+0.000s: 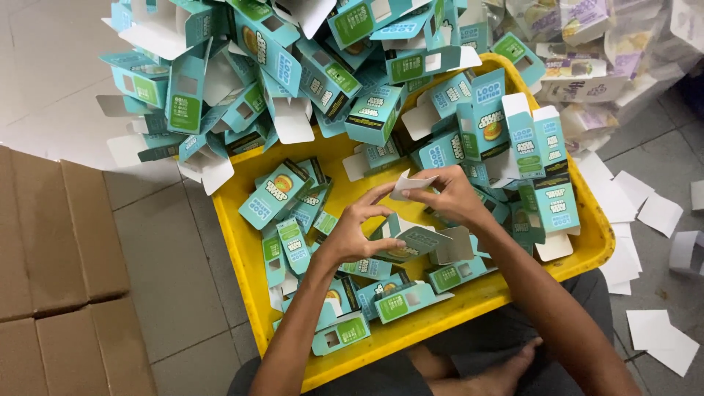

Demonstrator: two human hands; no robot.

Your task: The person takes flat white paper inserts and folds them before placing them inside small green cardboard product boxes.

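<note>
we see our left hand (pixel 357 233) low in the middle of a yellow tray (pixel 233 242), fingers curled round a small teal carton (pixel 414 242) that lies just to its right. the thumb and fingertips pinch the carton's near edge, so the hand is closed on it, and the carton tilts with its open flaps pointing away from us and to the right.

our right hand (pixel 456 196) sits above and to the right of the carton, close to the left hand but not touching it. its fingers grip a small white card (pixel 411 183), held up between thumb and forefinger just above the carton's open end. whether the card's lower corner already touches the carton, we cannot quite tell, since the fingers cover that spot.

the tray is packed with more teal cartons. a heap (pixel 293 66) of them, flaps open, rises at the far side and spills over the far-left rim. flatter ones lie beneath and around both hands, some touching our left wrist.

left of the tray stands a brown cardboard box (pixel 51 242), closed. to the right, white paper slips (pixel 645 213) are scattered on the grey tiled floor (pixel 169 249), well apart from the hands. at the far right lies a pile of pale wrappers (pixel 601 51). our bare foot (pixel 506 370) shows under the tray's near edge.
</note>
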